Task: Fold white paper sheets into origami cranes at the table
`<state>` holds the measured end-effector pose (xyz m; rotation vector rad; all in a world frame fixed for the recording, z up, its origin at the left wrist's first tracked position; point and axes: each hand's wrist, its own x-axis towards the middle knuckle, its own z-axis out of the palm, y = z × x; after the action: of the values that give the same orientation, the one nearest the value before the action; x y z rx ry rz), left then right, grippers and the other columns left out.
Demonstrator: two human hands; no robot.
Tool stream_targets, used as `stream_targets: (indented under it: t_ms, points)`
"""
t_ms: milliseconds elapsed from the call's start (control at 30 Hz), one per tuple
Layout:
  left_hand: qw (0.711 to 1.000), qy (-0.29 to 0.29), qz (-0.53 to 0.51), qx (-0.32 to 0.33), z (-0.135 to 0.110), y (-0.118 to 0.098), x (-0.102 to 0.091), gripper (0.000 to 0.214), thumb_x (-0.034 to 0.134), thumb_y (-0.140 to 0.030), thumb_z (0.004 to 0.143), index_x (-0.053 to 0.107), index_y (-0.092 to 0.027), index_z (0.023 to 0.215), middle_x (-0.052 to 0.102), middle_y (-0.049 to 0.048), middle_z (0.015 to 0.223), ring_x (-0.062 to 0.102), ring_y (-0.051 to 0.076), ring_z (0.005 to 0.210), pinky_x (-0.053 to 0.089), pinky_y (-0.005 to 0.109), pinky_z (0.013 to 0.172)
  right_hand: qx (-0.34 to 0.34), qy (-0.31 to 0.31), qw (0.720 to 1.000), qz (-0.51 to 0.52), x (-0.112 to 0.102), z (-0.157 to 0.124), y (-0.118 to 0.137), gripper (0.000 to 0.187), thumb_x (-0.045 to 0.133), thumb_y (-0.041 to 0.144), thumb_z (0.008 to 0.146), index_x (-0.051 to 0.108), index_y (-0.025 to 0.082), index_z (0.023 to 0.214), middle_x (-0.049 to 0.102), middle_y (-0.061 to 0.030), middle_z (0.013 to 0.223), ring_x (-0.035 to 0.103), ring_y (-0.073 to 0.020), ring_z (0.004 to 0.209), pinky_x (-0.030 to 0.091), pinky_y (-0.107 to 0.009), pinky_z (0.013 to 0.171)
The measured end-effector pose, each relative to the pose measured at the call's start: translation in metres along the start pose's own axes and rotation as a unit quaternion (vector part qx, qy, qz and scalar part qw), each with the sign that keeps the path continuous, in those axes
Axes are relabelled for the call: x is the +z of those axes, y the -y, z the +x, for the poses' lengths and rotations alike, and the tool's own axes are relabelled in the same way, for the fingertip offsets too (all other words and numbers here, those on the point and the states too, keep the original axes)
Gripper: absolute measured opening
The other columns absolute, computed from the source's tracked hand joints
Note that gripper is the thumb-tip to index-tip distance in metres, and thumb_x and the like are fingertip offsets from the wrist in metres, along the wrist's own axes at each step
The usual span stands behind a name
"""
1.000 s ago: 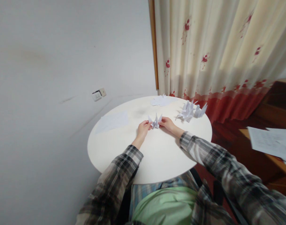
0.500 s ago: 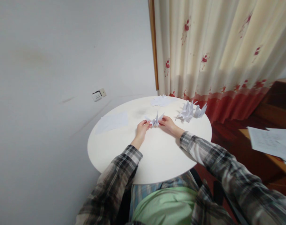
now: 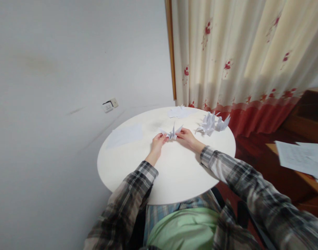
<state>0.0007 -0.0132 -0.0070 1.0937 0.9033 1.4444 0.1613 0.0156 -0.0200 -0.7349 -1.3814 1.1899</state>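
Between my hands is a white paper crane (image 3: 172, 133), its pointed parts sticking up and its wings spread to either side. My left hand (image 3: 158, 141) pinches it at the left, and my right hand (image 3: 186, 135) pinches it at the right. Fingertips partly cover its lower edges. A cluster of folded white paper cranes (image 3: 209, 124) lies on the round white table (image 3: 179, 173) beyond my right hand. To the left of my left hand, flat white paper (image 3: 125, 135) rests on the tabletop.
More white paper pieces (image 3: 178, 112) lie at the table's far edge. A wall with a socket (image 3: 107, 107) stands close on the left, and a floral curtain (image 3: 237, 52) hangs behind. Written sheets (image 3: 302, 158) lie on wooden furniture at the right.
Both hands keep their pinch on the crane. Its wings look slightly more spread, with the left tip a little further left.
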Motion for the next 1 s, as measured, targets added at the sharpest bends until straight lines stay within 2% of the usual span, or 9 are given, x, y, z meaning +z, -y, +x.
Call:
stream_targets:
  t_ms: [200, 600, 833, 1000]
  points:
    - [1.000, 0.006, -0.023, -0.002, -0.001, -0.001, 0.001, 0.020, 0.068, -0.025, 0.061, 0.057, -0.012, 0.069, 0.059, -0.0004, 0.071, 0.054, 0.008, 0.067, 0.042, 0.024, 0.073, 0.021, -0.019, 0.998, 0.061, 0.003, -0.003, 0.006, 0.029, 0.073, 0.033, 0.055, 0.062, 0.018, 0.076, 0.065, -0.0022, 0.080, 0.059, -0.0154, 0.074, 0.046, -0.032, 0.076]
    - [0.997, 0.025, -0.067, -0.002, 0.002, 0.001, 0.000, 0.016, 0.068, -0.021, 0.064, 0.058, -0.012, 0.074, 0.061, 0.0013, 0.077, 0.056, 0.009, 0.072, 0.043, 0.025, 0.078, 0.010, -0.013, 0.997, 0.077, 0.003, -0.002, 0.006, 0.026, 0.073, 0.032, 0.057, 0.062, 0.018, 0.076, 0.065, -0.0024, 0.080, 0.058, -0.0158, 0.076, 0.045, -0.032, 0.078]
    - [0.999, 0.016, -0.042, -0.008, 0.002, 0.001, 0.000, 0.017, 0.068, -0.024, 0.063, 0.058, -0.012, 0.070, 0.060, 0.0010, 0.072, 0.055, 0.008, 0.066, 0.044, 0.024, 0.072, 0.033, -0.018, 0.996, 0.076, 0.004, -0.007, 0.011, 0.026, 0.073, 0.035, 0.055, 0.059, 0.017, 0.068, 0.061, 0.0008, 0.069, 0.055, -0.0110, 0.065, 0.043, -0.027, 0.070]
    - [0.999, 0.043, 0.005, -0.024, 0.000, 0.001, 0.000, 0.018, 0.067, -0.025, 0.062, 0.059, -0.012, 0.072, 0.061, 0.0024, 0.072, 0.054, 0.009, 0.063, 0.043, 0.025, 0.068, 0.057, -0.017, 0.996, 0.065, 0.005, -0.011, 0.017, 0.030, 0.069, 0.044, 0.059, 0.056, 0.017, 0.062, 0.056, 0.0016, 0.062, 0.050, -0.0092, 0.059, 0.039, -0.023, 0.061]
